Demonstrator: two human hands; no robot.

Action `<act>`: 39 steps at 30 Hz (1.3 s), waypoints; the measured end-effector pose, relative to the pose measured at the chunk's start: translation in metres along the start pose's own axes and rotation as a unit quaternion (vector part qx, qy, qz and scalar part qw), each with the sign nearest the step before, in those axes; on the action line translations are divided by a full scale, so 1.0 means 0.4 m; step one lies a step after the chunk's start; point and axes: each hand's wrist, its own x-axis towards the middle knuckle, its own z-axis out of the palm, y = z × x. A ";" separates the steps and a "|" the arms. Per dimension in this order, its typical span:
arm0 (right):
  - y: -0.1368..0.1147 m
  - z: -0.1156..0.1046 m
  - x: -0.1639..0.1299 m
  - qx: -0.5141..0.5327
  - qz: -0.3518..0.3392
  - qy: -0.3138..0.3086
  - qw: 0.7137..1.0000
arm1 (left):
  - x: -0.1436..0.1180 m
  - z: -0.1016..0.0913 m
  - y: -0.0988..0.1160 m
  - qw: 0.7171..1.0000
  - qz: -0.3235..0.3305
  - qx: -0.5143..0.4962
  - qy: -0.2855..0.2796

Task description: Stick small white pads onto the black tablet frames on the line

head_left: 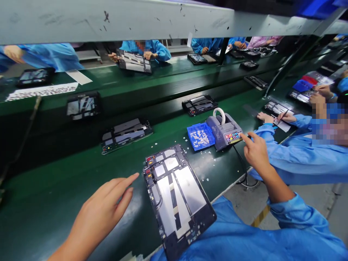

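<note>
Bench surface (54, 188): dark green, glossy, flecked with small white scraps. Opened tablet (178, 197): black frame, pale silver-grey panels crossed by black strips, small red spots at its upper left corner. Tray (200, 136): bright blue, white bits inside. Tape dispenser (225, 131): grey, white roll on top, red, yellow, blue and pink buttons. Sleeves (299, 228): light blue. Overhead rail (116, 18): off-white, black scuffs.

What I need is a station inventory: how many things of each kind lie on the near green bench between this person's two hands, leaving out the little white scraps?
Tablet: 1
Blue tray: 1
Dispenser: 1
Total: 3
</note>
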 end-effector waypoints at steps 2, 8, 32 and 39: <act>0.005 -0.013 0.014 -0.012 -0.008 -0.018 1.000 | 0.000 -0.001 0.001 1.000 -0.003 -0.007 0.000; 0.012 -0.040 -0.016 0.260 0.161 -0.005 0.952 | -0.008 -0.009 0.003 1.000 -0.019 -0.013 0.012; -0.449 -0.097 0.040 0.643 0.153 -0.231 0.714 | 0.101 -0.007 0.199 0.891 -0.216 -0.400 0.003; -0.683 -0.117 0.110 0.613 -0.063 -0.294 0.731 | 0.142 0.026 0.214 0.760 -0.261 -0.594 0.046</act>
